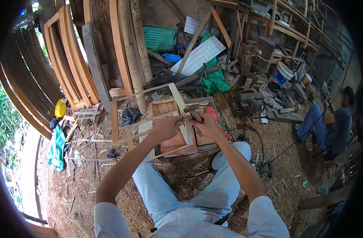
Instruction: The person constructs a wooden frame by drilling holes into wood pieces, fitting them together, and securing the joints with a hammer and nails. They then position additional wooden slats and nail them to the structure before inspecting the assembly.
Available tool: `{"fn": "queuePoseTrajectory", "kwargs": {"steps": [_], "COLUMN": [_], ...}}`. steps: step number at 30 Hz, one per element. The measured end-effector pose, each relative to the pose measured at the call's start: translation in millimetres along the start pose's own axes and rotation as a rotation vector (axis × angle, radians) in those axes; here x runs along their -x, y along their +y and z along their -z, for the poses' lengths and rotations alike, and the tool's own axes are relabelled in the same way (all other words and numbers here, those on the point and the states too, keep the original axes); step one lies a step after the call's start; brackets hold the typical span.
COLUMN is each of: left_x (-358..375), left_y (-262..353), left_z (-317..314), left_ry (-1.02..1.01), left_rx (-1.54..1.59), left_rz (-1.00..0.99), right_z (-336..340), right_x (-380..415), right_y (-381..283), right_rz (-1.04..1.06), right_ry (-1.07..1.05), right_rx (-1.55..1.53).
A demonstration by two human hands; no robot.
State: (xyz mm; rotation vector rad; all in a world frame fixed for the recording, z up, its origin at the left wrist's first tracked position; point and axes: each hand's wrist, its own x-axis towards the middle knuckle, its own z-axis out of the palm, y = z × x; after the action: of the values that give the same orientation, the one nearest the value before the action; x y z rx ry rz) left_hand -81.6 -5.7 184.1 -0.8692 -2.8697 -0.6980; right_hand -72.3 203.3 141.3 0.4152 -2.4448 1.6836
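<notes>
My left hand (168, 129) is closed round a thin wooden strip (149, 120), beside a long pale board (177, 96). My right hand (207, 126) is closed by the board's other side, its fingertips bent inward. Just above those fingers lies a dark tool with a wooden handle (197, 116), perhaps a hammer; whether the right hand grips it is hidden. A red power tool (213, 115) rests behind my right hand. Under both hands is a low wooden worktable (174, 148) with a reddish panel (170, 141) on it.
At the right, a person (337, 127) sits low, holding a long thin rod. Wooden frames (66, 55) lean at the back left. A white slotted panel (201, 55), green crate (159, 38) and buckets (284, 72) stand behind. A cable (262, 144), shavings and offcuts cover the ground.
</notes>
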Motion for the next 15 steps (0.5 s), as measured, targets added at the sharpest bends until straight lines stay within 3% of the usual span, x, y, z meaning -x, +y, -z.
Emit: {"fn": "queuePoseTrajectory", "kwargs": {"steps": [3, 5, 11, 13, 15], "left_x": [-0.9, -0.8, -2.0, -2.8, -3.6], "left_y": [1.6, -1.4, 7.4, 6.9, 7.3], "left_z": [-1.8, -4.7, -2.0, -5.2, -6.5], "left_ry": [-0.028, 0.059, 0.025, 0.035, 0.042], "left_rx": [-0.012, 0.001, -0.042, -0.027, -0.013], "left_rz": [0.007, -0.088, -0.051, -0.06, -0.066], "right_z": [2.8, 3.8, 11.0, 22.8, 23.6], "right_x": [5.3, 3.4, 10.5, 16.5, 6.4], "right_y": [-4.1, -3.7, -11.1, -52.1, -44.9], "right_rz": [-0.007, -0.007, -0.017, -0.161, -0.108], "right_ry": [0.007, 0.016, 0.027, 0.109, 0.135], "right_rx": [-0.006, -0.02, -0.055, 0.113, 0.126]}}
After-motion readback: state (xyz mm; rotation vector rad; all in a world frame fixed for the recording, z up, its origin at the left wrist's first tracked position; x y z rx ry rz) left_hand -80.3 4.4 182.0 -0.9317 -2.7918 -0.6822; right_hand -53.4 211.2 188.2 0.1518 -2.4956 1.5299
